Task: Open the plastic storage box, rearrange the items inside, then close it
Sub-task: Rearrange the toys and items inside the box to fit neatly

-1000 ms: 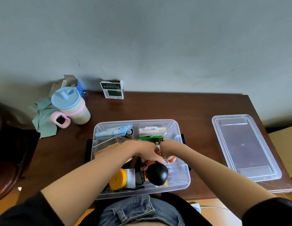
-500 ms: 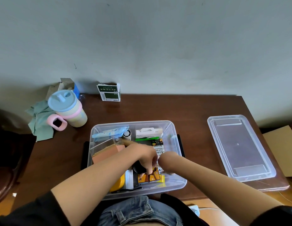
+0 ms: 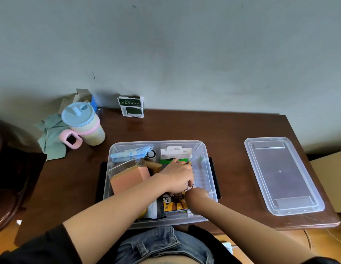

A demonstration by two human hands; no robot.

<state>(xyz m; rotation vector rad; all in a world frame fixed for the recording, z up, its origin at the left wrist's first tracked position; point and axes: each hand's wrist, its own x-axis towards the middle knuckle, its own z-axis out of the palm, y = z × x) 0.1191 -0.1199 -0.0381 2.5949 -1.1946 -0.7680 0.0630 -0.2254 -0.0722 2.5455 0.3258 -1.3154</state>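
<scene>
The clear plastic storage box (image 3: 158,143) stands open at the table's near edge, in front of my lap. Its clear lid (image 3: 280,174) lies flat on the table to the right. Inside are a blue tissue pack (image 3: 131,153), a grey roll (image 3: 151,154), a white and green carton (image 3: 175,154), a pink box under a clear cover (image 3: 127,178) and a yellow and black printed pack (image 3: 173,203). My left hand (image 3: 177,176) reaches into the middle of the box, fingers curled downward over a printed strip. My right hand (image 3: 196,193) dips into the box beside it, its fingers hidden.
A cup with a blue lid and pink handle (image 3: 83,124) stands at the back left beside a green cloth (image 3: 51,136). A small green and white carton (image 3: 131,106) stands by the wall. A black mat (image 3: 101,183) lies under the box. Cardboard (image 3: 329,178) lies past the table's right edge.
The black round object seen between my hands a second ago has gone down into the box and out of sight. My left hand has moved farther back over the box's middle.
</scene>
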